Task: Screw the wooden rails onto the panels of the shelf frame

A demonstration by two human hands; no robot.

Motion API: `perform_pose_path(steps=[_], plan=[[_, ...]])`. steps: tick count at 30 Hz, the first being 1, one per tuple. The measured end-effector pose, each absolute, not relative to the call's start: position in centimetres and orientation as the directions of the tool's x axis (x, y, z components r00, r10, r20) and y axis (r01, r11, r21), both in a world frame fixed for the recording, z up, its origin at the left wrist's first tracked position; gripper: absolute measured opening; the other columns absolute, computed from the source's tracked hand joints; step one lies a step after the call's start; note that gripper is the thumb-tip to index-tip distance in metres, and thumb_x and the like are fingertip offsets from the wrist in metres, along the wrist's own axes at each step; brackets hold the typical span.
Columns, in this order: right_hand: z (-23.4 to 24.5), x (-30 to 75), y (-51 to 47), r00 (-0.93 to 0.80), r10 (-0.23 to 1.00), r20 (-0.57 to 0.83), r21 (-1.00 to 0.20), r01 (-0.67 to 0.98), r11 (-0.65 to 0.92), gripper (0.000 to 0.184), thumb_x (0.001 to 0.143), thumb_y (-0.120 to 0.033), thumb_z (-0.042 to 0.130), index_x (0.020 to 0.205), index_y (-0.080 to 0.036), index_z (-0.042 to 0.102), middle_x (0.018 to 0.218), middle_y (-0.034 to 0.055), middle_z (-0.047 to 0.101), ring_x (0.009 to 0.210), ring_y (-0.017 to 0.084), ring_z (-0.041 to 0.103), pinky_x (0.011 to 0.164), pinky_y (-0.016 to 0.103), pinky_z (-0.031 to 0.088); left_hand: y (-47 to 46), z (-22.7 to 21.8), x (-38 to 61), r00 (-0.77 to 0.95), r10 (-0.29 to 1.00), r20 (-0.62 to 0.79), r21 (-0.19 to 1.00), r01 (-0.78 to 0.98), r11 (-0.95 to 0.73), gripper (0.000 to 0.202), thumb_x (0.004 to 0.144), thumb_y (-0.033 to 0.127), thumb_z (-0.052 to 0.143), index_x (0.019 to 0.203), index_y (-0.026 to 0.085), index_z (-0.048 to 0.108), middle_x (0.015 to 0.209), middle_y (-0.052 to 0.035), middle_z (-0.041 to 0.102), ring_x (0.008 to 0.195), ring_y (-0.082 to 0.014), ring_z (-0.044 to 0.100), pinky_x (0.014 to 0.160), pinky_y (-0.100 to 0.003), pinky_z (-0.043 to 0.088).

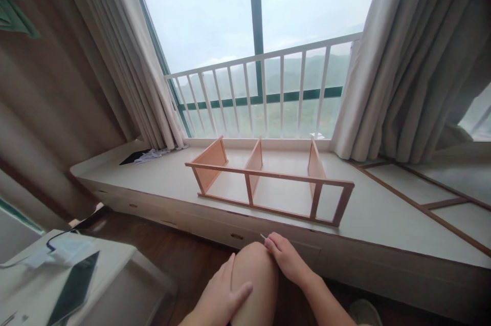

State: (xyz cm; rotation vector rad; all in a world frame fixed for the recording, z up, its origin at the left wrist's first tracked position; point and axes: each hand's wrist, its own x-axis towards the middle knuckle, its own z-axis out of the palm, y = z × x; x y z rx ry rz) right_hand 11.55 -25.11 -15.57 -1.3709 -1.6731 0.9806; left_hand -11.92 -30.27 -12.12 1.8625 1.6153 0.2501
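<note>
My left hand (219, 292) lies flat on the side of my bent knee, its fingers stretched out and holding nothing. Beside the knee, my right hand (284, 257) is closed around a thin tool (263, 236). Only the tool's slim, light grey tip shows; the fist hides the rest, so I cannot tell its kind. Beyond both hands, a partly assembled wooden shelf unit (268, 172) lies on its side on the white window ledge (161, 177). Three panels join its long rails, and one end is an open frame. Neither hand touches it.
A loose wooden ladder-shaped frame (429, 205) lies on the ledge at the right. At lower left, a white table (115, 264) bears a dark tablet-like device (76, 285) and a cable. Curtains (406, 60) flank the window, behind a white railing (264, 62).
</note>
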Motion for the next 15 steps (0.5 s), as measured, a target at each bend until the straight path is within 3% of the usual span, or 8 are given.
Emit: perform_pose_path(steps=[3, 8, 12, 15], plan=[[-16.8, 12.2, -24.7, -0.035, 0.999, 0.037, -0.928, 0.369, 0.048, 0.041, 0.093, -0.051, 0.036, 0.068, -0.020, 0.048, 0.077, 0.0036, 0.057, 0.075, 0.019, 0.052, 0.072, 0.031, 0.038, -27.6, -11.3, -7.7, 0.321, 0.900, -0.294, 0.673, 0.738, -0.043, 0.090, 0.077, 0.063, 0.056, 0.147, 0.009, 0.038, 0.149, -0.0163, 0.040, 0.136, -0.0323, 0.039, 0.114, -0.038, 0.027], [-18.5, 15.0, -24.2, 0.142, 0.988, -0.062, -0.963, 0.252, -0.096, 0.048, 0.091, -0.057, 0.031, 0.067, -0.020, 0.052, 0.072, 0.0059, 0.060, 0.072, 0.020, 0.056, 0.071, 0.032, 0.042, -23.4, -11.8, -2.8, 0.561, 0.779, -0.280, 0.830, 0.550, -0.098, 0.064, 0.084, 0.060, 0.049, 0.130, 0.016, 0.059, 0.132, -0.0114, 0.060, 0.121, -0.0297, 0.053, 0.107, -0.038, 0.034], [-18.7, 17.2, -25.1, 0.270, 0.957, -0.108, -0.975, 0.161, -0.156, 0.053, 0.089, -0.063, 0.029, 0.066, -0.020, 0.051, 0.075, 0.0079, 0.063, 0.072, 0.021, 0.057, 0.069, 0.032, 0.043, -20.6, -13.3, -0.1, 0.691, 0.654, -0.308, 0.926, 0.376, 0.039, 0.057, 0.087, 0.053, 0.045, 0.115, 0.009, 0.067, 0.117, -0.0113, 0.067, 0.111, -0.0275, 0.059, 0.103, -0.039, 0.040], [-18.6, 18.4, -26.0, 0.354, 0.927, -0.123, -0.977, 0.121, -0.176, 0.056, 0.088, -0.066, 0.028, 0.065, -0.020, 0.050, 0.072, 0.0080, 0.063, 0.070, 0.021, 0.057, 0.068, 0.033, 0.043, -19.3, -14.2, 1.5, 0.716, 0.605, -0.348, 0.932, 0.335, 0.140, 0.055, 0.093, 0.046, 0.038, 0.108, 0.002, 0.069, 0.102, -0.0149, 0.071, 0.094, -0.0270, 0.067, 0.088, -0.038, 0.050]])
